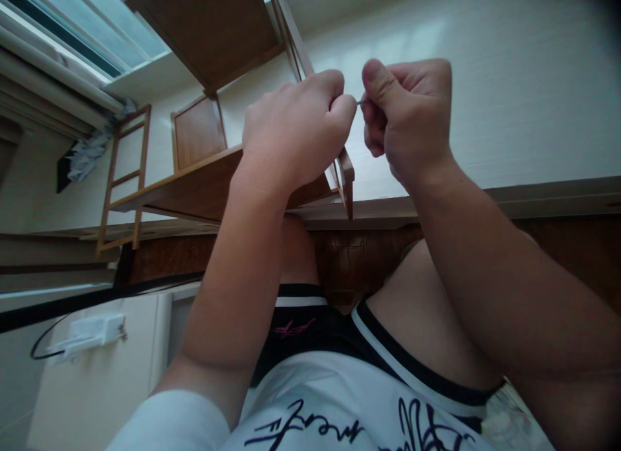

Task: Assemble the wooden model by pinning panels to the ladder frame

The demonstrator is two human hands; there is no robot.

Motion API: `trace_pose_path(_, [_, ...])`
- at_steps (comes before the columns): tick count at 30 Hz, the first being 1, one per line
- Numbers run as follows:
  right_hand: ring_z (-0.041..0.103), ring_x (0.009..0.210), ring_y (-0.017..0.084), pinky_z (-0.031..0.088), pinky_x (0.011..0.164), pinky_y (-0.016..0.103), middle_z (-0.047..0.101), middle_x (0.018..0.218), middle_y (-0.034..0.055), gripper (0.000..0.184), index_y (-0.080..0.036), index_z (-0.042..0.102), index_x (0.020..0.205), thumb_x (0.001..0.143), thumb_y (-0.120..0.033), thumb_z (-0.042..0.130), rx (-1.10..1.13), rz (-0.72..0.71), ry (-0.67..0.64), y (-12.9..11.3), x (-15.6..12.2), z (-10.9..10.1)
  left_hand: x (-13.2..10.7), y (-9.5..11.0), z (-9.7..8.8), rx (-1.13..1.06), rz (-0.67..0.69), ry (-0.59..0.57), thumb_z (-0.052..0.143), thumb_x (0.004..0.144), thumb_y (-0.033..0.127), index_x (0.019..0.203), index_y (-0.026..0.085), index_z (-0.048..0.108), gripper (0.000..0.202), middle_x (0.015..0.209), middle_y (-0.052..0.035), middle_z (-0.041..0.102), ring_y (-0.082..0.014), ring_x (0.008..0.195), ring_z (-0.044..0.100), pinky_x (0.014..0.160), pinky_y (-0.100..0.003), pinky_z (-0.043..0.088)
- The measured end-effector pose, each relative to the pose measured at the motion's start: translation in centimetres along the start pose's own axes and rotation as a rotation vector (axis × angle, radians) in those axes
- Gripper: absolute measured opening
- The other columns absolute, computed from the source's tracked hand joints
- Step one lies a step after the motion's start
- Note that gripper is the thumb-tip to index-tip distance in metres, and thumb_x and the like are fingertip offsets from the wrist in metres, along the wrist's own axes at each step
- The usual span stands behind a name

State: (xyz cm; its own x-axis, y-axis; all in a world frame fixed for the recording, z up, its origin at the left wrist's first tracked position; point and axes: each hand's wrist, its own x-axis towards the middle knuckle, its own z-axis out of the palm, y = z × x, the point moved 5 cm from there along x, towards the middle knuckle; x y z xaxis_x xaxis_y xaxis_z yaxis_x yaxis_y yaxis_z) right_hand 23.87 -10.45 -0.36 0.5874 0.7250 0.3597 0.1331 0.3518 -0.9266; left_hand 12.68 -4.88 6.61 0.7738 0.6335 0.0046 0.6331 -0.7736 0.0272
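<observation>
Both my hands are raised close together in front of a wooden shelf unit. My left hand (301,121) is a closed fist with its back to me, overlapping the shelf's boards. My right hand (417,108) is also closed, thumb pressed over curled fingers. A short stretch of thin dark rod (359,102) shows in the narrow gap between the two hands; its ends disappear into them, so its exact kind is hidden. The wooden shelf unit (194,182) has flat brown panels, and one of its narrow bars (347,179) reaches down beside my left wrist.
The shelf stands on a pale tabletop (509,108) with a front edge above my knees. At left are a wooden ladder-like frame (144,147), crumpled plastic (90,154), curtains (48,69) and a window. A white device with a black cable (92,334) lies lower left.
</observation>
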Motion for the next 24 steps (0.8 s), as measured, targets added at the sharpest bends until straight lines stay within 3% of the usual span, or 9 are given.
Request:
trace_pose_path(8, [0.033,0.038,0.007,0.018,0.036,0.026,0.038,0.048,-0.0016,0.046,-0.019,0.043,0.062,0.083,-0.059,0.052,-0.044,-0.093,-0.007,-0.81,-0.14,-0.04,-0.06,-0.08,0.07,-0.008,-0.013,0.011,0.021,0.083,0.047,0.105,0.037,0.06,0.046,0.116,-0.0004,0.064,-0.0247,0.106,0.055,0.082,-0.041,0.039])
trace_pose_path(18, [0.036,0.044,0.008,0.02,0.043,0.025,0.038,0.053,-0.0005,0.04,-0.02,0.045,0.069,0.087,-0.055,0.048,-0.08,-0.182,0.061,0.01,-0.12,-0.04,-0.14,0.29,-0.11,0.046,0.002,0.0,0.019,0.086,0.045,0.106,0.034,0.058,0.044,0.114,-0.0006,0.064,-0.0222,0.104,0.057,0.075,-0.036,0.038])
trace_pose_path(24, [0.036,0.048,0.007,0.023,0.048,0.024,0.039,0.058,0.0002,0.036,-0.019,0.048,0.069,0.087,-0.05,0.051,-0.059,-0.295,0.101,-0.47,-0.47,-0.09,-0.25,0.43,-0.22,0.024,0.013,0.009,0.021,0.085,0.043,0.102,0.033,0.058,0.043,0.111,-0.004,0.065,-0.0275,0.105,0.058,0.077,-0.039,0.041])
